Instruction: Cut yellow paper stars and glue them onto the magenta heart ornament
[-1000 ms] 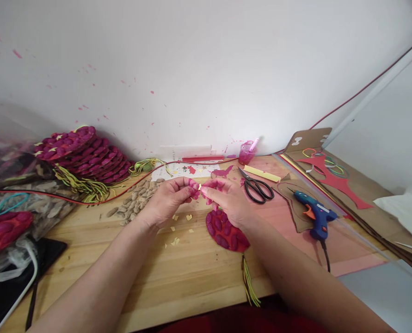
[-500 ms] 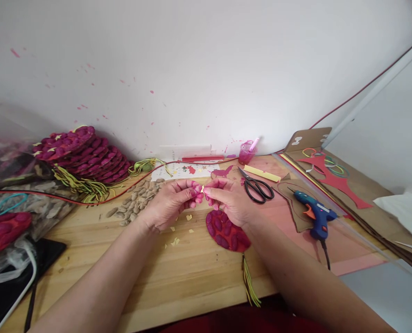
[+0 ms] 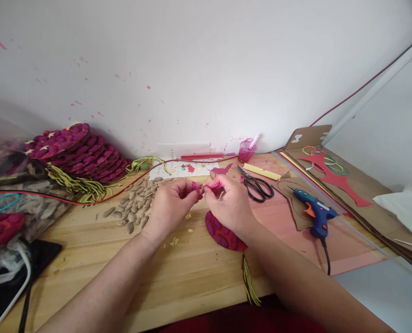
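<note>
My left hand (image 3: 174, 201) and my right hand (image 3: 228, 199) meet fingertip to fingertip above the wooden table. Both pinch a small yellow paper piece (image 3: 203, 186), mostly covered by the fingers. Purple stains mark some fingertips. Under my right hand and wrist lies a red and purple piece (image 3: 221, 233) covered in oval bumps, partly hidden, with a yellow-green tassel (image 3: 249, 282) hanging toward me. Small yellow scraps (image 3: 174, 241) lie on the wood below my hands. A spread of peanuts in their shells (image 3: 132, 203) sits just left of my left hand.
Black-handled scissors (image 3: 257, 187) and a yellow paper strip (image 3: 261, 171) lie right of my hands, beyond them a blue glue gun (image 3: 315, 212) with its cord. A cup with purple paint (image 3: 246, 152) stands by the wall. Bumpy purple pieces (image 3: 98, 157) are stacked left, near a red cable (image 3: 122, 192).
My fingers have closed further over the yellow piece, and my right hand has turned slightly inward. The whole view has shifted a little.
</note>
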Demonstrator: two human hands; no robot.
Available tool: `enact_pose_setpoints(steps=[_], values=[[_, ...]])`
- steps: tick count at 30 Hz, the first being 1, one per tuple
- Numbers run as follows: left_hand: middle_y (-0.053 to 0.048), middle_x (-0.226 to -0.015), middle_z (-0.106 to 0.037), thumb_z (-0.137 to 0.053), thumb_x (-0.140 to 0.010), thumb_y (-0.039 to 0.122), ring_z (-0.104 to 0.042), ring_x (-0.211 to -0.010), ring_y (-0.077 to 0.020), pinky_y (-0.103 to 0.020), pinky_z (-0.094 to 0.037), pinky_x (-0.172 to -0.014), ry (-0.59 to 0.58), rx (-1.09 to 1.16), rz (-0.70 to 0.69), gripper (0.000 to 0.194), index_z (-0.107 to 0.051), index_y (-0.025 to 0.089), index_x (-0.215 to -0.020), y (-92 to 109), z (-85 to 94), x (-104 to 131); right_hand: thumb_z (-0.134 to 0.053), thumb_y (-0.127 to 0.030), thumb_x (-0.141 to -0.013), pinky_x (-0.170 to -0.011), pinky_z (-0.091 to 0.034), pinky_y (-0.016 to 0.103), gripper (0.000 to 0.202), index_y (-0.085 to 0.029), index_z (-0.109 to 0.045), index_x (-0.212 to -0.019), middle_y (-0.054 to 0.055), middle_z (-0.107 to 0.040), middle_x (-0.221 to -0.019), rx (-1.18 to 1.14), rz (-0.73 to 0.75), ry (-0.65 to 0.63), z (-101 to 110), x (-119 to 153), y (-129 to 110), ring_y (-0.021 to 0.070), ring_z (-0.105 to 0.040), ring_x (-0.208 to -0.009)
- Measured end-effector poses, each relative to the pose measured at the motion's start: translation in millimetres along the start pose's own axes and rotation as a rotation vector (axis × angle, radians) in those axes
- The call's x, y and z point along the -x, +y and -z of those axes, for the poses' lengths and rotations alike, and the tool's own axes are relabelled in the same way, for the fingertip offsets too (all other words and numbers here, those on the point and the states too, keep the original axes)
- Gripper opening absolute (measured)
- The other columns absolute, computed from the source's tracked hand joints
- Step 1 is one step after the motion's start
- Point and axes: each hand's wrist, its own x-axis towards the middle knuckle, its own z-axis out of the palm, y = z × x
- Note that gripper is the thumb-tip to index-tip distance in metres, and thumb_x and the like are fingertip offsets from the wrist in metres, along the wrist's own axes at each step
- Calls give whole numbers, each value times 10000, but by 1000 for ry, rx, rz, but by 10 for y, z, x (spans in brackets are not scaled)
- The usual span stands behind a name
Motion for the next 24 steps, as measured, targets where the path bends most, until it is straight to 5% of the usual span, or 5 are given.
enact_pose_setpoints(steps=[8, 13, 18, 24], values=[[-19, -738, -675, -737, -764, 390, -616, -644, -135, -268, -510, -631, -3, 58, -1, 256, -666, 154, -833, -60, 1, -23, -626, -254, -793, -587, -443, 283, 97, -217, -609, -706, 8, -680, -692, -93, -33, -33, 6, 1, -44, 143, -577, -582], [-3, -758, -620, -688, -799, 380, -554, -675, -128, -230, -461, -573, 2, -31, -81, 216, -642, 172, -837, -123, 26, -41, -676, -284, -774, -599, -456, 280, 95, -196, -669, -738, 26, -699, -737, -295, -177, -113, -9, -42, -9, 152, -602, -654], [16, -680, -580, -779, -720, 383, -460, -569, -83, -196, -374, -501, -226, 248, 80, 267, -631, 170, -783, -85, 101, -80, -776, -365, -703, -430, -322, 217, 217, -181, -662, -711, -13, -624, -624, -782, -496, -385, 54, -101, 34, 92, -492, -512], [27, -697, -568, -833, -689, 318, -459, -555, -65, -185, -373, -494, -346, 466, 174, 258, -645, 183, -803, -127, 135, -101, -823, -339, -661, -428, -299, 206, 226, -172, -676, -698, -19, -626, -609, -965, -553, -493, 126, -108, 15, 76, -483, -496]])
